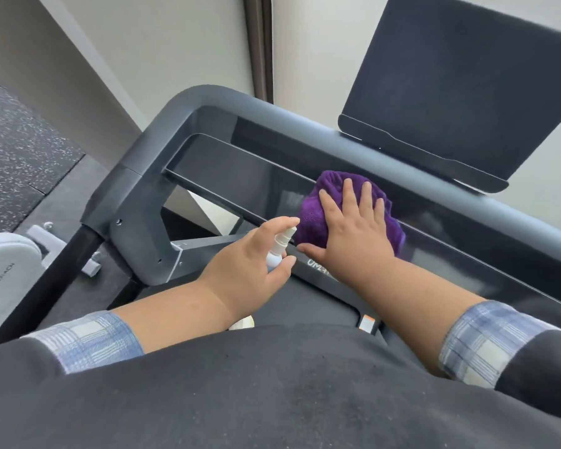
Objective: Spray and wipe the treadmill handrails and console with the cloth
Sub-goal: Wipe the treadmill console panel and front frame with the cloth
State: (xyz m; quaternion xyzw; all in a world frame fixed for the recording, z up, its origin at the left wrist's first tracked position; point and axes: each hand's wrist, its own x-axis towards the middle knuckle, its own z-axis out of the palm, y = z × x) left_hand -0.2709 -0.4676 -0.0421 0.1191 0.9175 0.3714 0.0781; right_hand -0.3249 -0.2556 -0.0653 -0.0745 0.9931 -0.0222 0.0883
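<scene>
My right hand (353, 228) lies flat, fingers straight and spread, pressing 1 purple cloth (318, 215) onto the dark glossy console (240, 176) of the treadmill, approx. centre of view. My left hand (256, 264), at 9 o'clock from the right and just beside it, grips 1 small white spray bottle (279, 247): index finger over the top, thumb under, nozzle toward the cloth at 2 o'clock. 1 grey handrail (175, 121) curves round the console at 10 o'clock. 1 dark screen (450, 85) stands at 1 o'clock. 2 plaid cuffs show, 1 per wrist. White machine (7, 280) w/ logo at 9 o'clock.
</scene>
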